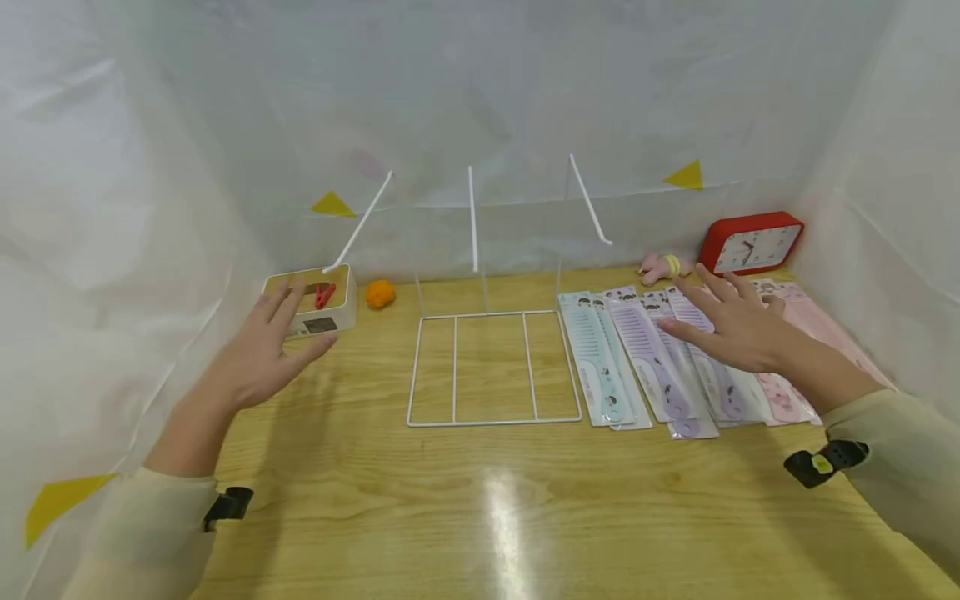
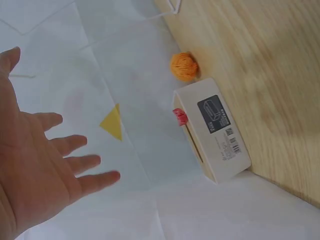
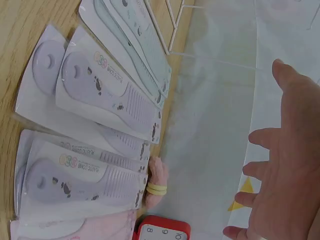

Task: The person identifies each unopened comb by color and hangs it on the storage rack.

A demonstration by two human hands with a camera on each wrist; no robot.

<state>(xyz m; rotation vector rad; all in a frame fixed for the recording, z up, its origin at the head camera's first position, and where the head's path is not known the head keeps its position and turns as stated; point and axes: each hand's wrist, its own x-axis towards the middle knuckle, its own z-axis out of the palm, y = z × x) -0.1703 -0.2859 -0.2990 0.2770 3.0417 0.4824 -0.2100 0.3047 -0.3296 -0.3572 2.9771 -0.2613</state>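
Observation:
My left hand (image 1: pixel 258 354) is held in the air with fingers spread, in front of a white box (image 1: pixel 341 312) with a red clip (image 1: pixel 324 295) on its top. Over the packaged combs my right hand (image 1: pixel 738 325) hovers, fingers spread and holding nothing. Teal combs (image 1: pixel 592 358), purple combs (image 1: pixel 651 354) and pink combs (image 1: pixel 783 398), each in a clear packet, lie in a row on the right. Left of them stands a white wire rack (image 1: pixel 495 423) with three prongs rising at the back.
An orange ball of yarn (image 1: pixel 380 293) sits beside the white box. At the back right are a pink bundle with a yellow band (image 1: pixel 663 267) and a red clock (image 1: pixel 753 243). White sheeting (image 1: pixel 480 92) walls the wooden table (image 1: pixel 420 508) at the back and sides.

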